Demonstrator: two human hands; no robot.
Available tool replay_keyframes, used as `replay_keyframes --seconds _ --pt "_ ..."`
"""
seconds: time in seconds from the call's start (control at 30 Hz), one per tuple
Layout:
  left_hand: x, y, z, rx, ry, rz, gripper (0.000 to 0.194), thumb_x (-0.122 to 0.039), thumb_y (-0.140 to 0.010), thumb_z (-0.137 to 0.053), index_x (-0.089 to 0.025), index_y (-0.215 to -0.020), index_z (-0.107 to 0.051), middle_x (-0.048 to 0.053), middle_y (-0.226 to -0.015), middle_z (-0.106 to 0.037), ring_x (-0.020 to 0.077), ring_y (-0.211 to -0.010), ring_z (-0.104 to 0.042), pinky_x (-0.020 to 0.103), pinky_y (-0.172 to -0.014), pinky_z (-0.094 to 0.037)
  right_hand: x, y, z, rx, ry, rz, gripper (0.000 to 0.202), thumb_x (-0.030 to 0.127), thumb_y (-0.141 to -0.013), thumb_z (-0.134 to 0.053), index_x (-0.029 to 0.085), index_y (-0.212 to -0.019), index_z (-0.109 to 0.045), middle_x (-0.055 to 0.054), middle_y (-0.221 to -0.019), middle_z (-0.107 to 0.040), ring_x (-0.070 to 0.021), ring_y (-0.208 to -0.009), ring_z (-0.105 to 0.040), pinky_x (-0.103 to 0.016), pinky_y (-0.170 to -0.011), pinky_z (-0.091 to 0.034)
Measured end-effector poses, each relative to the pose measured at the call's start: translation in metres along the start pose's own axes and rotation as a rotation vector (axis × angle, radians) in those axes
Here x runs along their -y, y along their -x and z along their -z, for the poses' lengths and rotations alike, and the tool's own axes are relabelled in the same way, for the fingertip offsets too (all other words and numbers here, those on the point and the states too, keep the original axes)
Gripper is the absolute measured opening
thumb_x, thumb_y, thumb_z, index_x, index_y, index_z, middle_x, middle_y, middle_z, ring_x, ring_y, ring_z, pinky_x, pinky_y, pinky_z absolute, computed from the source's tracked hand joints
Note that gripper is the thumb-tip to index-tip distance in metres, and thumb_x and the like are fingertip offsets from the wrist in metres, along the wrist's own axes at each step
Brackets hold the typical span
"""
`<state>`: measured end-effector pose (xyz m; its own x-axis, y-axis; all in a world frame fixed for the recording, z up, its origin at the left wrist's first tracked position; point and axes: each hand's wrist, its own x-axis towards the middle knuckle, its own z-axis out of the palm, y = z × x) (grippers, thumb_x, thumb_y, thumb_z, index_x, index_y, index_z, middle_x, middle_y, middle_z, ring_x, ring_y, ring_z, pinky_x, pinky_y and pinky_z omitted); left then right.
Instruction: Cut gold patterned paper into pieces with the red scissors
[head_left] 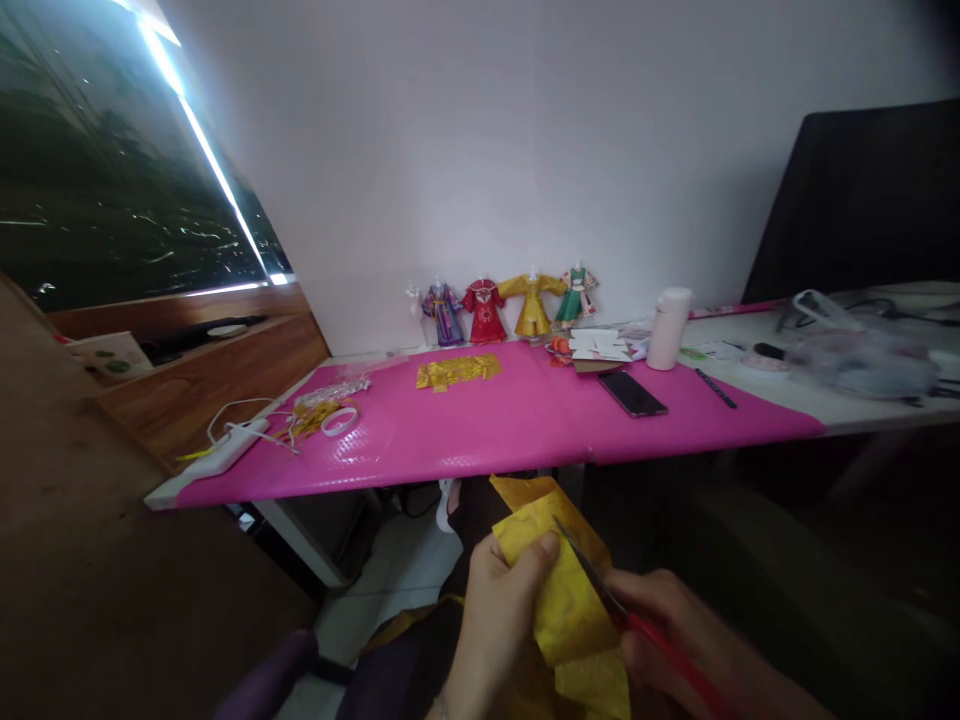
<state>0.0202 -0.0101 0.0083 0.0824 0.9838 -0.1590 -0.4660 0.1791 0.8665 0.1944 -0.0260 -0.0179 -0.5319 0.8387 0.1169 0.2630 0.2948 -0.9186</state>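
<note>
My left hand [504, 600] pinches the yellow fabric [576, 600] near its upper left edge, below the front of the table. In my right hand [667, 625] are the scissors [607, 597], with red handles and dark blades. The blades lie over the fabric, their tip just right of my left thumb. More of the fabric hangs down between my hands toward the bottom of the view.
A pink mat [510, 430] covers the table, with yellow fabric pieces [459, 371], a phone [632, 393], a bottle [670, 328] and a white tape ring [340, 421]. Small dressed figures [484, 308] stand along the wall. A monitor [862, 200] is at right.
</note>
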Motion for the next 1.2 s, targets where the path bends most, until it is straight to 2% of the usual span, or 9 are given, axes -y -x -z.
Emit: replay_keyframes --seconds 0.1,0.3,0.4,0.57,0.73,0.8,0.9,1.07,1.2 --pt "0.0 0.001 0.0 0.005 0.003 -0.001 0.014 -0.026 -0.075 -0.071 -0.013 -0.079 -0.068 0.005 -0.069 -0.073 0.0189 -0.061 -0.068 0.028 -0.063 -0.052 0.003 0.0 0.0 0.027 -0.014 -0.007 0.051 0.068 -0.088 -0.046 0.019 -0.081 -0.059 0.003 -0.064 -0.047 -0.0121 -0.056 -0.041 -0.021 -0.049 -0.035" --pt "0.002 0.003 0.0 -0.006 0.02 0.01 0.018 -0.028 -0.072 -0.074 -0.013 -0.08 -0.069 0.005 -0.067 -0.073 0.0204 -0.06 -0.069 0.029 -0.061 -0.053 0.006 0.0 0.001 -0.035 0.042 -0.009 0.059 0.073 -0.085 -0.045 0.017 -0.077 -0.062 0.002 -0.064 -0.049 -0.0133 -0.059 -0.044 -0.022 -0.049 -0.036" --pt "0.003 0.002 0.001 -0.01 0.018 0.009 0.018 -0.028 -0.071 -0.075 -0.013 -0.078 -0.07 0.005 -0.063 -0.072 0.0208 -0.059 -0.068 0.027 -0.057 -0.052 0.006 -0.001 0.001 0.005 0.047 -0.02 0.059 0.073 -0.086 -0.042 0.018 -0.079 -0.062 0.003 -0.065 -0.049 -0.013 -0.058 -0.043 -0.022 -0.05 -0.036" --pt "0.003 0.003 0.003 -0.007 0.018 0.013 0.017 -0.029 -0.071 -0.075 -0.013 -0.077 -0.07 0.005 -0.063 -0.072 0.0203 -0.059 -0.068 0.028 -0.059 -0.052 0.021 -0.002 0.003 0.004 0.067 -0.024 0.068 0.081 -0.08 -0.035 0.018 -0.073 -0.058 0.003 -0.061 -0.043 -0.0133 -0.056 -0.038 -0.024 -0.048 -0.032" --pt "0.004 0.004 0.004 -0.034 0.008 0.02 0.02 -0.03 -0.071 -0.077 -0.013 -0.08 -0.07 0.005 -0.068 -0.072 0.0196 -0.063 -0.068 0.028 -0.062 -0.052 0.018 0.001 0.001 -0.049 0.106 -0.054 0.063 0.075 -0.085 -0.037 0.017 -0.077 -0.062 0.001 -0.064 -0.05 -0.0145 -0.059 -0.044 -0.023 -0.051 -0.038" --pt "0.003 0.005 0.003 -0.042 0.01 0.017 0.021 -0.03 -0.071 -0.077 -0.014 -0.082 -0.07 0.004 -0.07 -0.072 0.0195 -0.065 -0.067 0.028 -0.064 -0.052 0.013 0.002 0.001 -0.028 0.099 -0.043 0.061 0.074 -0.086 -0.039 0.017 -0.079 -0.062 0.0 -0.066 -0.052 -0.0146 -0.06 -0.046 -0.023 -0.053 -0.039" --pt "0.002 0.005 0.002 -0.039 0.014 0.005 0.022 -0.03 -0.072 -0.077 -0.015 -0.086 -0.069 0.004 -0.072 -0.071 0.0199 -0.066 -0.067 0.029 -0.064 -0.052 0.01 0.0 0.002 0.033 0.047 -0.029 0.059 0.072 -0.086 -0.04 0.017 -0.08 -0.06 0.001 -0.066 -0.05 -0.0137 -0.059 -0.044 -0.022 -0.052 -0.038" --pt "0.002 0.005 0.003 -0.035 0.01 -0.001 0.024 -0.03 -0.072 -0.078 -0.015 -0.088 -0.068 0.002 -0.073 -0.068 0.0164 -0.064 -0.064 0.026 -0.063 -0.051 0.019 -0.001 0.004 0.066 -0.033 -0.043 0.051 0.067 -0.087 -0.045 0.018 -0.079 -0.057 0.003 -0.066 -0.041 -0.0125 -0.058 -0.035 -0.023 -0.051 -0.033" --pt "0.002 0.006 0.003 -0.053 -0.007 -0.004 0.025 -0.03 -0.071 -0.077 -0.014 -0.087 -0.066 0.002 -0.074 -0.067 0.0155 -0.066 -0.062 0.025 -0.062 -0.051 0.017 -0.002 0.004 0.063 -0.001 -0.033 0.051 0.065 -0.088 -0.044 0.017 -0.08 -0.058 0.003 -0.067 -0.044 -0.0124 -0.059 -0.038 -0.023 -0.052 -0.034"
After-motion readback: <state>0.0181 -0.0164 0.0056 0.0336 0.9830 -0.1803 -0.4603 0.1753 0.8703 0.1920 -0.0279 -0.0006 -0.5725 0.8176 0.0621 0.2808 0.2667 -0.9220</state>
